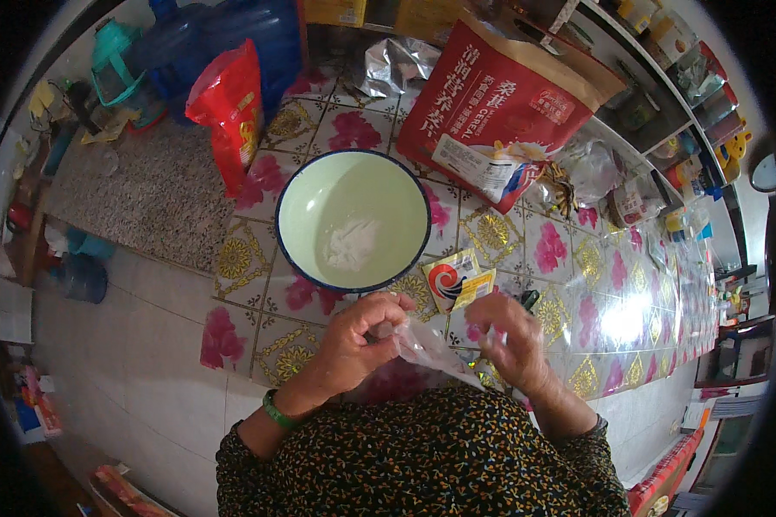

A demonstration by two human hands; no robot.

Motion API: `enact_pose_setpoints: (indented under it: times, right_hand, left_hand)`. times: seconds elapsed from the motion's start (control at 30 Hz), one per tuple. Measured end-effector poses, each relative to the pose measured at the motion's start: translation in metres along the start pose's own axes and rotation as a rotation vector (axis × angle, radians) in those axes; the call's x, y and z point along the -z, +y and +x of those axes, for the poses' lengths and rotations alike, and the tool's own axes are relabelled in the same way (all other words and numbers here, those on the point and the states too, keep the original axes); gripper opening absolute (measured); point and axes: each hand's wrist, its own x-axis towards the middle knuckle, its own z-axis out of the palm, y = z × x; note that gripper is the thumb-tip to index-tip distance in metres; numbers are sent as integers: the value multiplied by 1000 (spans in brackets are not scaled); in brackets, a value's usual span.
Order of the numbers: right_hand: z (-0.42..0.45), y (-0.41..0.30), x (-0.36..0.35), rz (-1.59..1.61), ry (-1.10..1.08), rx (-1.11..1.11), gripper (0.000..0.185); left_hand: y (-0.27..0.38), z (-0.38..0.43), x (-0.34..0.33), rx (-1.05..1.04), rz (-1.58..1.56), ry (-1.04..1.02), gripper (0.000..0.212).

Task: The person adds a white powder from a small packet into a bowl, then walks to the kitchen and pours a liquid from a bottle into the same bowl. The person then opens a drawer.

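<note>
Pinched between the thumb and fingers of my left hand (365, 333) is a clear plastic bag (430, 349), which hangs slantwise in front of my body. My right hand (507, 336) is at the bag's other side with its fingers curled and blurred; whether it grips the plastic is unclear. Beyond my left hand stands an enamel basin (284, 242), pale green inside with a dark blue rim. White powder (352, 244) lies in a small heap on the basin's bottom. A yellow and white sachet (456, 279) with a red and blue swirl rests on the patterned tablecloth, right of the basin.
A red cereal bag (478, 116) stands behind the basin to the right, beside crumpled silver foil (398, 68). An upright red plastic packet (233, 116) is at the back left. Blue water bottles (213, 52) stand behind it. Shelves with jars (672, 42) line the right side.
</note>
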Motion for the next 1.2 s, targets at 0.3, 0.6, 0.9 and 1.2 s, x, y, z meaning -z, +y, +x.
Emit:
enact_pose_setpoints:
  times: [0.3,0.6,0.9,1.2]
  right_hand:
    - [-2,14,-5,-187,294,-169,29]
    - [21,49,9,-484,133,-62,25]
    - [12,32,14,-269,357,-164,15]
    - [6,23,14,-45,430,-274,13]
  left_hand:
    - [0,-3,-4,78,-247,-15,23]
    - [-7,-6,-3,-15,-218,-85,17]
    - [0,-7,-7,54,-326,-75,17]
    - [-2,-5,-4,16,-422,-103,29]
